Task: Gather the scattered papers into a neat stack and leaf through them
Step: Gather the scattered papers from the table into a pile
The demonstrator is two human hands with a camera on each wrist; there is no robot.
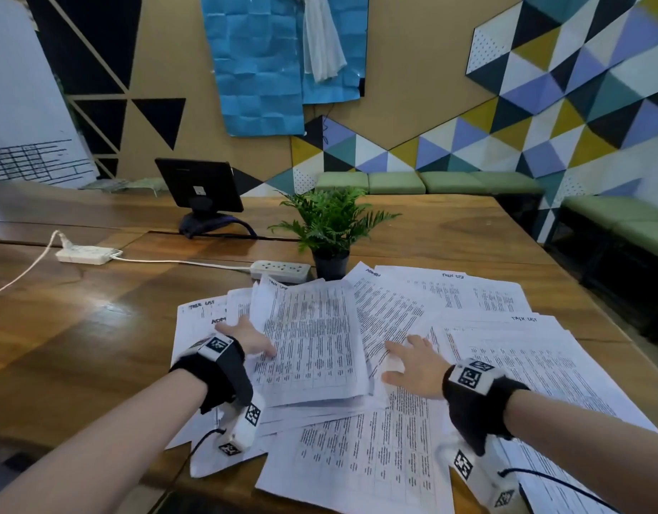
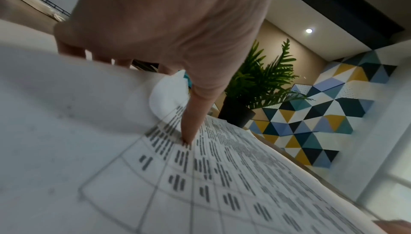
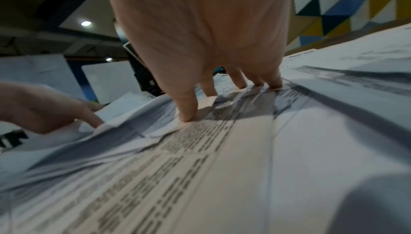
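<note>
Printed task-list papers (image 1: 412, 365) lie fanned over the near right part of the wooden table (image 1: 97, 328), most overlapping, several skewed to one another. A partly gathered bundle (image 1: 312, 343) sits in the middle of the spread, its long axis running from the near edge toward the far edge, top end pointing at the potted fern (image 1: 331, 224).

Left hand (image 1: 247, 337) is at the bundle's left edge. Thumb presses on the top printed sheet; the fingers go behind a lifted white edge and out of sight. It reads as grasping the bundle's left margin.

Right hand (image 1: 412, 365) is just right of the bundle, fingers spread and straight, tips pressing flat on a loose sheet. Released, holding nothing.

Key relation: the bundle lies between the two hands, the left touching it, the right just beside its right long edge. Loose sheets extend mainly right of the right hand toward the table's right edge, and under both wrists toward the near edge.

Judgement: the right hand is the better placed to draw those right-side sheets in against the bundle's long edge. Gathering is early; leafing not yet begun.
</note>
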